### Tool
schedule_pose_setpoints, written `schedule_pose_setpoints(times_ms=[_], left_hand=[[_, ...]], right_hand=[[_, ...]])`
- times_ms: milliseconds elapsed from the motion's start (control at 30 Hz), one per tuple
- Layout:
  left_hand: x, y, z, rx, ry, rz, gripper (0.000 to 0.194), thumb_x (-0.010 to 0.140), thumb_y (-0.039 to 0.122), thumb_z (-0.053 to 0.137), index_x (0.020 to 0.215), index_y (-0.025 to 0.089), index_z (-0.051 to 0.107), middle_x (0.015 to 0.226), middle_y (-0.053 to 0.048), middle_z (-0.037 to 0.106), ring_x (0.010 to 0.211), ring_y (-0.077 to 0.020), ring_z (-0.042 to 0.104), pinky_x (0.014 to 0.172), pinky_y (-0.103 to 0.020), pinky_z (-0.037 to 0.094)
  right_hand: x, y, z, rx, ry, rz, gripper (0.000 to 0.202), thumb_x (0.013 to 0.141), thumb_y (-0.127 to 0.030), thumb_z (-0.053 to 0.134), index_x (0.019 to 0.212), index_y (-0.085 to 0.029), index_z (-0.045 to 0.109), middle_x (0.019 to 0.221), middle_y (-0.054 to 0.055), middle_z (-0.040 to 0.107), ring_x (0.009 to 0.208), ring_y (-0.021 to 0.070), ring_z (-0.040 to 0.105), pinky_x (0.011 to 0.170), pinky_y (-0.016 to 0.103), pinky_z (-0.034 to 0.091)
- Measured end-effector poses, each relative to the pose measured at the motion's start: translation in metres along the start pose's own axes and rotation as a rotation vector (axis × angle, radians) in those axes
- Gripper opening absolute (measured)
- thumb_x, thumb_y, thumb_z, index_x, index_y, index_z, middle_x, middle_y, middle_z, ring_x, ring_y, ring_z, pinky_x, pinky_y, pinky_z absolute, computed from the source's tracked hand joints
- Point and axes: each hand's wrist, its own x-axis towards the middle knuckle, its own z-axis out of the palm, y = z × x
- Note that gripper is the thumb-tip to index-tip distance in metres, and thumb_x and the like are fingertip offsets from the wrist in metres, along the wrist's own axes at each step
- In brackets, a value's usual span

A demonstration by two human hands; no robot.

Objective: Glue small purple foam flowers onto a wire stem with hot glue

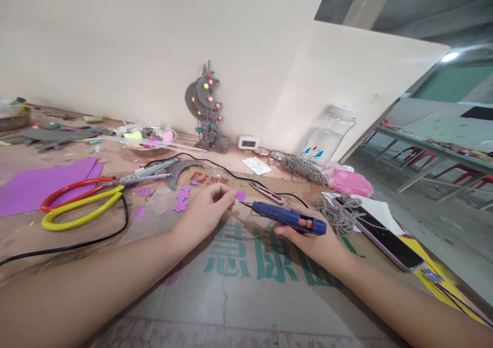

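My right hand (304,240) is closed round a blue hot glue gun (285,216), its nozzle pointing left. Between the pinched fingers of my left hand (215,201) is a small purple felt piece (241,196), which the nozzle tip nearly meets; whether they touch I cannot tell. Several purple cut-outs (182,199) lie just left of that hand. Beyond the glue gun rests a pair of pink-handled snips (267,193). Both hands are above a printed cardboard sheet (231,307).
Scissors (82,201) with red and yellow handles lie left, by purple felt sheets (42,186). A black cord (215,164) crosses behind my hands. Grey yarn (339,214) and a phone (385,237) sit right. A bottle (323,140) and a decorated grey moon ornament (204,101) stand at the back.
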Motion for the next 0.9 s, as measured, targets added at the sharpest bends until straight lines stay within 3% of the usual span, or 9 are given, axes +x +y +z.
schedule_pose_setpoints(times_ms=[900], left_hand=[[0.0005,-0.0063,-0.0013,0.018,-0.037,0.028,0.024,0.08,0.038,0.05,0.069,0.017,0.052,0.064,0.004,0.05,0.058,-0.0104,0.044,0.052,-0.021,0.033]], right_hand=[[-0.0006,-0.0055,0.0001,-0.029,-0.007,0.015,0.029,0.072,-0.043,0.062,0.064,-0.019,0.049,0.062,-0.001,0.049,0.06,0.0145,0.049,0.056,0.026,0.039]])
